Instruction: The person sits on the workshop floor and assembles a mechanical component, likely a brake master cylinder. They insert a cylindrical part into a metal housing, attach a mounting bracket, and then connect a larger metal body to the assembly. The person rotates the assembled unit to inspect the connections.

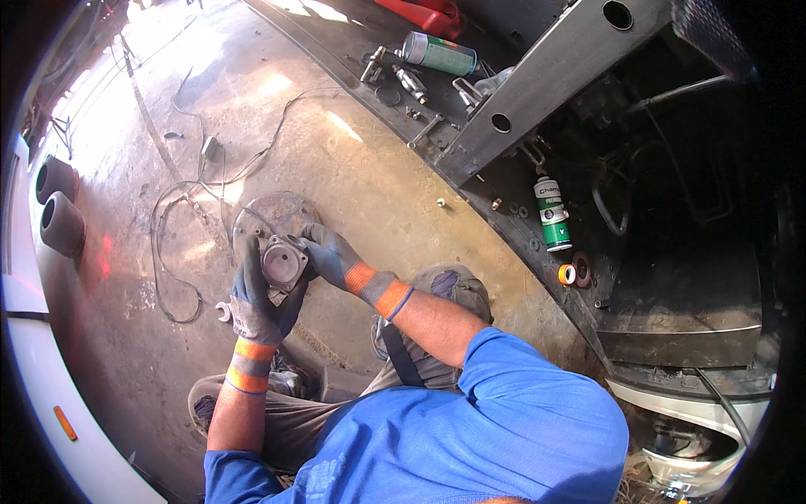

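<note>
Both of my hands wear grey gloves with orange-banded cuffs. Between them they hold a round, cup-shaped metal housing (pixel 283 264) with small bolt lugs on its rim, its hollow side turned up. My left hand (pixel 254 301) grips it from the left and below, fingers closed around its edge. From the right, my right hand (pixel 329 254) is closed on the upper rim, its thumb and fingers near a lug. Behind the housing a round, dark-stained metal plate (pixel 277 207) lies on the floor. An open-end wrench (pixel 223 312) lies beside my left wrist.
A thin cable (pixel 159 252) loops across the concrete floor (pixel 126 294) at left. A dark steel ledge at right bears a green-and-white spray can (pixel 552 214), another spray can (pixel 439 54), an orange tape roll (pixel 567 275) and loose fittings. A steel beam (pixel 554 71) rises above it.
</note>
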